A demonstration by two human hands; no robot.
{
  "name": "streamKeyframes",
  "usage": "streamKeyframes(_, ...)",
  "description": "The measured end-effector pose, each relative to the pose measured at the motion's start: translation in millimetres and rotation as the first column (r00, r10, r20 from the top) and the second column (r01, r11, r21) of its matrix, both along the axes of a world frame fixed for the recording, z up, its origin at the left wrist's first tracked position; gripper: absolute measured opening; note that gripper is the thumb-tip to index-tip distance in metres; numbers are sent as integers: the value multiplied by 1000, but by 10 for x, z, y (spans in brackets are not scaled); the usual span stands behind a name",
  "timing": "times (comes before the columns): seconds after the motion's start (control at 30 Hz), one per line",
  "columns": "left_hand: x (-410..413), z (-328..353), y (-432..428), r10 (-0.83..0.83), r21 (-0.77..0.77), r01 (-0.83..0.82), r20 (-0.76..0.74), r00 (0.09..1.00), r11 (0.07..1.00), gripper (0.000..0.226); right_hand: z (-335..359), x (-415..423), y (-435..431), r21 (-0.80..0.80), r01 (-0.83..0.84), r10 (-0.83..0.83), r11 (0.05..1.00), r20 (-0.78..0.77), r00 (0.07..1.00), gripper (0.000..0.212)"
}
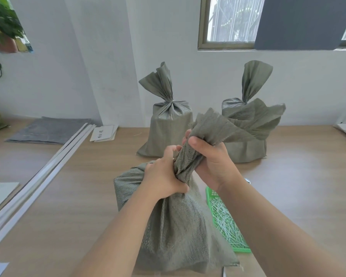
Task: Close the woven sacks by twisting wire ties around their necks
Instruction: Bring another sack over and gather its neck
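A grey-green woven sack [178, 226] stands on the wooden table right in front of me. Its neck [185, 160] is gathered into a bunch. My left hand [162, 176] grips the base of that neck from the left. My right hand [212, 158] grips the neck higher up, and the loose top fabric fans out above it to the right. No wire tie shows on this neck. A green basket [210, 194] holding several white wire ties [226, 222] sits just right of the sack, partly hidden by my right forearm.
Two more woven sacks stand farther back with their necks cinched, one at centre [168, 124] and one to the right [246, 144]. Long white strips [38, 176], a grey sheet [48, 128] and papers [104, 132] lie on the left of the table.
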State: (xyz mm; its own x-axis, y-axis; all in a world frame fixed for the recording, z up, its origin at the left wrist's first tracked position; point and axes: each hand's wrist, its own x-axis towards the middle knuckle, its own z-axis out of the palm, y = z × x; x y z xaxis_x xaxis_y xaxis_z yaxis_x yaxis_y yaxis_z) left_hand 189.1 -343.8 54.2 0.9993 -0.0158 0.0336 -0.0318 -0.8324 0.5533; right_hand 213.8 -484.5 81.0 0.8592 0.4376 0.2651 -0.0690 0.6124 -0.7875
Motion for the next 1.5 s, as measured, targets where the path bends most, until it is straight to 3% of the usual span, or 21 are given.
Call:
streamKeyframes(0.13,11,12,50,24,-135,-29,-42,999,990,122,18,-6,37,36,53,-52,998,-29,998,56)
streamKeyframes(0.2,42,-21,81,60,-168,-68,-54,997,983,125,33,-35,56,32,103,-102,994,-27,994,38)
streamKeyframes(0.27,72,-31,64,59,-114,-67,-73,996,991,95,66,-73,76,27,138,-137,990,-15,990,18)
streamKeyframes(0.33,72,-4,-1,52,65,-48,-69,996,997,32,82,-79,92,0,153,-153,988,1,988,18)
streamKeyframes(0.43,64,-29,-78,45,191,-35,-45,998,981,28,82,-59,89,-41,158,-157,987,13,987,24)
streamKeyframes(0.57,100,-96,-59,37,191,-28,-41,998,981,11,81,-27,108,-49,144,-143,988,37,989,24)
streamKeyframes(0.67,157,-137,-59,45,228,-33,-47,998,973,39,86,-3,132,-30,161,-161,987,0,987,28)
streamKeyframes(0.77,201,-169,-99,66,307,-62,-3,998,950,48,44,33,115,-13,174,-174,985,-8,985,29)
streamKeyframes(0.9,256,-168,-134,75,359,-55,-42,996,932,46,-11,78,63,-35,180,-180,983,-19,983,30)
streamKeyframes(1.03,323,-155,-93,79,338,-32,-127,989,941,45,-47,91,-3,-57,169,-169,984,3,986,14)
streamKeyframes(1.1,357,-178,-73,76,316,-26,-147,986,948,46,-87,103,-55,-47,137,-139,989,-32,990,17)
streamKeyframes(1.23,389,-210,-105,108,334,-59,-130,986,941,72,-211,137,-216,-87,131,-136,988,-48,990,36)
streamKeyframes(1.4,372,-200,-163,140,330,-122,-31,990,936,47,-392,114,-531,-176,88,-96,980,-38,995,36)
streamKeyframes(1.5,377,-197,-164,178,259,-170,-7,984,951,27,-552,138,-715,-298,109,-128,948,-44,991,49)
